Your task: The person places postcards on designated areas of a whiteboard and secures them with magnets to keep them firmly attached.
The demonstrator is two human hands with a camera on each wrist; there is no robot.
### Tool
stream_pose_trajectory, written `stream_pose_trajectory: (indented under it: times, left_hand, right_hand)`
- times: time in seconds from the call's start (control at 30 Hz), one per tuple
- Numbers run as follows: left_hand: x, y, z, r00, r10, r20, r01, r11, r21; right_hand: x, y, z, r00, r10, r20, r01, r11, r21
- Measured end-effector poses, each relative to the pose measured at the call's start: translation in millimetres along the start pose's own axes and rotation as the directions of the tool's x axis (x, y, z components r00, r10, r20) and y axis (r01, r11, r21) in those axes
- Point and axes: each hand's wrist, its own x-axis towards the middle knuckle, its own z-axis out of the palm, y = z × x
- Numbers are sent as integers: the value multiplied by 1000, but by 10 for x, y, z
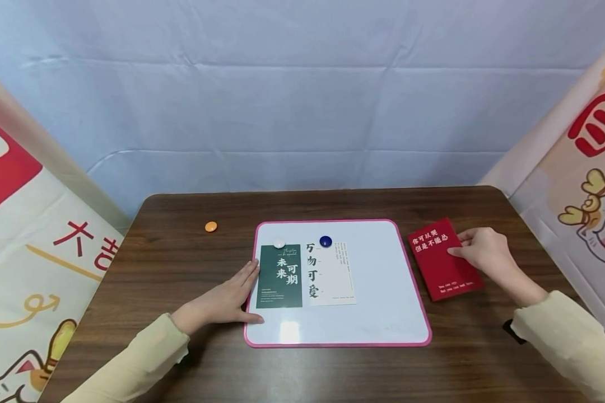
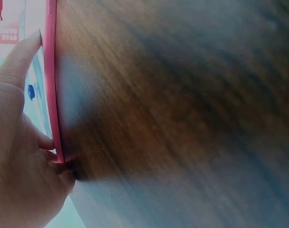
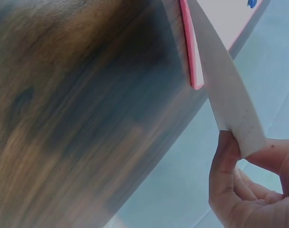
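Note:
A white magnetic whiteboard (image 1: 373,324) with a pink frame lies on the table. My left hand (image 1: 227,299) rests along its left edge, fingers stretched out and thumb touching the frame's lower part; the left wrist view shows this hand (image 2: 25,142) against the pink rim. On the board, a green card (image 1: 269,280) lies under a white magnet (image 1: 279,244) and a white card (image 1: 340,280) under a blue magnet (image 1: 325,241). Right of the board, my right hand (image 1: 484,252) pinches a red card (image 1: 441,268) by its right edge. The right wrist view shows the card's pale back (image 3: 229,99), raised off the table.
An orange magnet (image 1: 210,226) lies on the dark wooden table (image 1: 181,268) at the back left. Behind the table hangs a pale cloth (image 1: 292,112). Printed cloths stand at the left (image 1: 25,268) and right (image 1: 585,184).

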Motion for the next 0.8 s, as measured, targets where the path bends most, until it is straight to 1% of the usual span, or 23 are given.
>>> stream_pose_trajectory:
  times: [0.13, 0.3, 0.53, 0.8]
  left_hand:
    - [2, -3, 6, 1000, -4, 1, 4, 1000, -6]
    - [-2, -2, 0, 1000, -1, -3, 1, 1000, -11]
    - [-5, 2, -9, 1000, 3, -7, -4, 1000, -21]
    - [5, -4, -2, 1000, -10, 1, 10, 999, -38]
  right_hand:
    - [-9, -85, 20, 1000, 0, -5, 0, 1000, 17]
    - [-27, -181, 49, 1000, -7, 8, 7, 999, 43]
    - [-27, -305, 142, 1000, -17, 7, 17, 997, 70]
    - [-42, -424, 231, 999, -36, 2, 36, 994, 104]
